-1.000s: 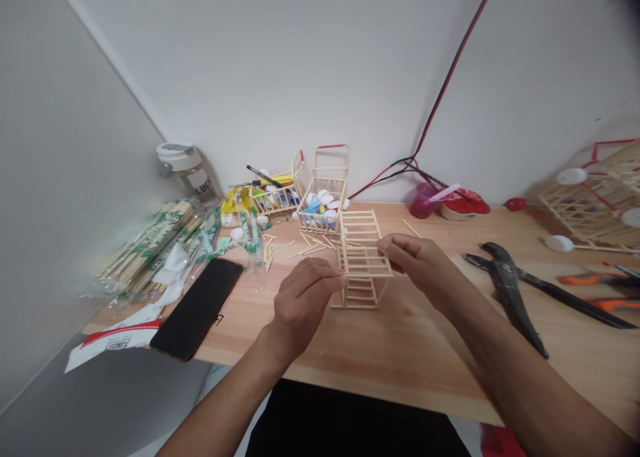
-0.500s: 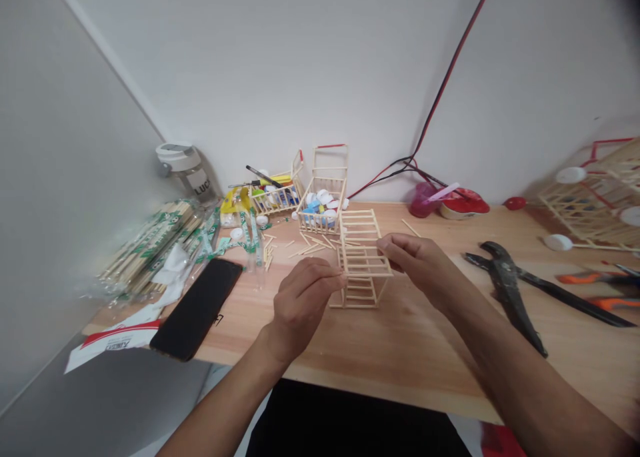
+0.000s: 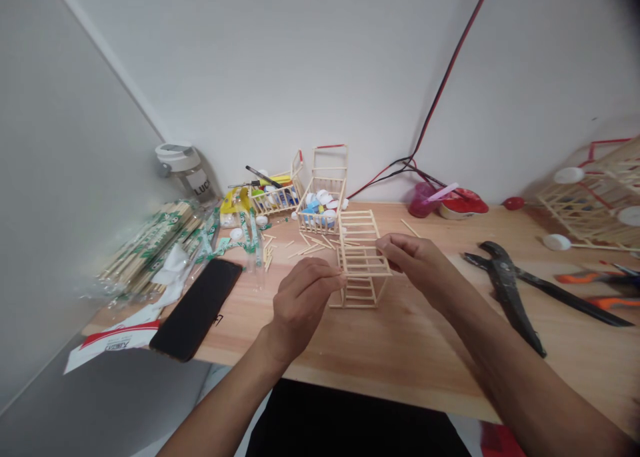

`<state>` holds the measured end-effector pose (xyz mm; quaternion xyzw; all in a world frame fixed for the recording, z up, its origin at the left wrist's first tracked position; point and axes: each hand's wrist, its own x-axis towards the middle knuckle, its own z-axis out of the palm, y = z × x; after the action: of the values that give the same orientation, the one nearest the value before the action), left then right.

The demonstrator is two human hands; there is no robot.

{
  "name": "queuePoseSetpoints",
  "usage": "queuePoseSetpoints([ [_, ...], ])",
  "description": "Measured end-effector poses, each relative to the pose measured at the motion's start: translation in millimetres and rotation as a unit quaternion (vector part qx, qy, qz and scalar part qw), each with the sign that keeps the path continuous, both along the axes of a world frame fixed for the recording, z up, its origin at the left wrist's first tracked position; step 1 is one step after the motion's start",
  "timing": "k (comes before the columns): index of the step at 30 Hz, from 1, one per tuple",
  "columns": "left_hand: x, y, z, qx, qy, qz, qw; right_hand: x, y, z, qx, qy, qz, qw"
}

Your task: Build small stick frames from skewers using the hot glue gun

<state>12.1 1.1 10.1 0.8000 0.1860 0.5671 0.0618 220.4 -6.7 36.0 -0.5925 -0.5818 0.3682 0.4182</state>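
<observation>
The stick frame (image 3: pixel 361 270) is pale blond wood on a counter (image 3: pixel 415 370) of honey-toned, streaky grain; a red-and-black cable (image 3: pixel 447 90) crosses the white wall (image 3: pixel 300 63), the phone (image 3: pixel 196 309) is black, and the plastic wrappers (image 3: pixel 155 243) carry green print

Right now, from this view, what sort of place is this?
Probably a small home craft bench: a wooden desk, a model stick frame, wrapped bundles of wooden sticks, and large black pliers.
</observation>
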Motion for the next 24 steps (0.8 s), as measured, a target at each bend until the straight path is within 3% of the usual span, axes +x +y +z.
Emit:
queuePoseSetpoints([
  [24, -0.4, 0.0, 0.7, 0.000, 0.002, 0.000, 1.000, -1.3, -0.7, 2.4, -0.006, -0.002, -0.010, 1.000],
])
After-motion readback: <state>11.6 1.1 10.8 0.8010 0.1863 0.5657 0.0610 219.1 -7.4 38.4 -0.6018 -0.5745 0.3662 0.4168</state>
